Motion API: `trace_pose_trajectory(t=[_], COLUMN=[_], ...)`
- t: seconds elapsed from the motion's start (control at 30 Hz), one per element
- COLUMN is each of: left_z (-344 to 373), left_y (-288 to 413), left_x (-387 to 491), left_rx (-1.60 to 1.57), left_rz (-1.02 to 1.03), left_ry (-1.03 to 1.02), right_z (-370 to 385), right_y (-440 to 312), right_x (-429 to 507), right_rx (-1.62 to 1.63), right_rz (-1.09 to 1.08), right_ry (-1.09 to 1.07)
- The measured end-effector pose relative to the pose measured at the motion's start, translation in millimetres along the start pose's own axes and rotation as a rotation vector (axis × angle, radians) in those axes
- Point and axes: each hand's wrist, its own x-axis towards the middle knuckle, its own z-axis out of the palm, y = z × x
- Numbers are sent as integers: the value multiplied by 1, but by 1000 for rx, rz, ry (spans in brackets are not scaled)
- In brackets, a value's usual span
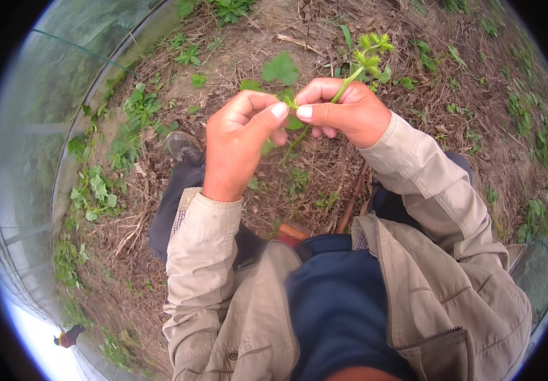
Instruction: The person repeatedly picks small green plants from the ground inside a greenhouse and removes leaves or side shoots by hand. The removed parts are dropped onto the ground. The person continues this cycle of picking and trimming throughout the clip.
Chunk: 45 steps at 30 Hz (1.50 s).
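Note:
My right hand (355, 114) holds the green stem (349, 82) of a cut or standing weed; which of these cannot be told. Spiny green burs, like those of a cocklebur, cluster at the stem's upper end (368, 61). Between the thumb and forefinger tips of both hands is a small yellow-green plant piece (291, 101), likely another bur. My left hand (240, 128) pinches it from the left, its other fingers curled. Just beyond the fingertips shows a broad green leaf (281, 69). Below my hands the stem slants down to the left, and its lower end is blurred.
Dry straw and low weeds (97, 190) cover the soil. A clear plastic sheet wall (31, 157) curves along the left. Between my legs lie a red-orange object (293, 233) and a brown stick (353, 197). Another person (69, 336) is far off at lower left.

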Motion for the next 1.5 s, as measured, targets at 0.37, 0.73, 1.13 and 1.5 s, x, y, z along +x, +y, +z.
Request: trace_pose_trajectory(t=[0.37,0.73,1.13,1.5], left_z=[-7,0,11,6], left_y=[-2,-18,-28,-23], left_x=[12,7,1,-1], left_rx=[-294,268,611,481], left_rz=[54,376,552,345], left_ry=[147,260,181,68], right_z=[-2,-21,-37,-46], right_y=[-7,30,48,38], right_x=[-8,5,15,14], right_rx=[-390,-273,-38,-130], right_rz=[216,85,79,6], right_ry=[-113,-39,36,-68])
